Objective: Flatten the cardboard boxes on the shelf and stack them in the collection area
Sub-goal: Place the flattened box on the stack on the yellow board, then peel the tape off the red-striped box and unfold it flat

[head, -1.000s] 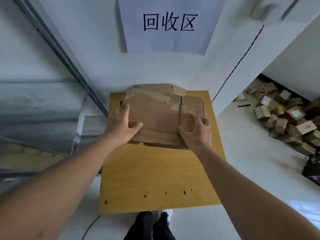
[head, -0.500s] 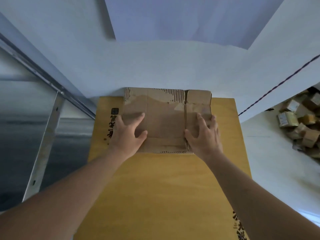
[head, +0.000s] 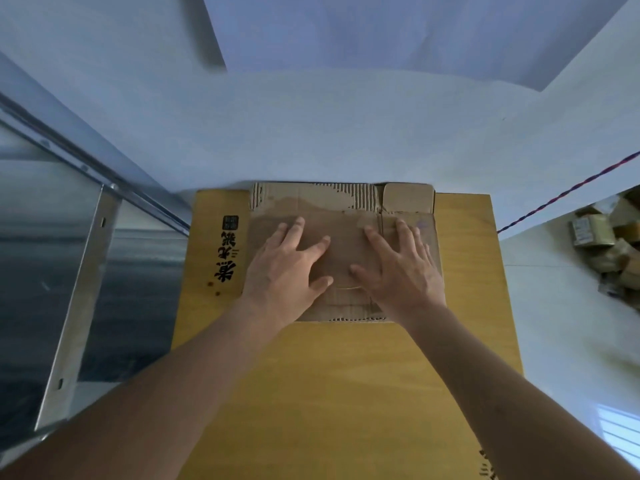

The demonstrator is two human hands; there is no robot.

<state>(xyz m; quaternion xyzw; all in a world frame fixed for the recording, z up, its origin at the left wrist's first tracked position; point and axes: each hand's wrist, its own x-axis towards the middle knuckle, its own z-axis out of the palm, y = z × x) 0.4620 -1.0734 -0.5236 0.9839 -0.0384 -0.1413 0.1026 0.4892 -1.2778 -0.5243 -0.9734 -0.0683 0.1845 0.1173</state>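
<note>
A flattened brown cardboard box (head: 341, 216) lies at the far end of a large yellow cardboard sheet (head: 346, 393), up against the white wall. Its top layer is torn along the far edge, baring the corrugation. My left hand (head: 287, 268) presses flat on the left half of the box with fingers spread. My right hand (head: 401, 268) presses flat on the right half, fingers spread the same way. Both palms cover the near middle of the box.
A white paper sign (head: 398, 32) hangs on the wall above. A metal shelf frame (head: 79, 292) stands at the left. Several small cardboard boxes (head: 609, 237) are piled on the floor at the right. A red-blue cord (head: 568, 192) runs along the right wall.
Both hands went from gripping the box's near edge to pressing flat on top of it, sliding toward its middle. The box now lies flat against the wall, and the camera has come closer.
</note>
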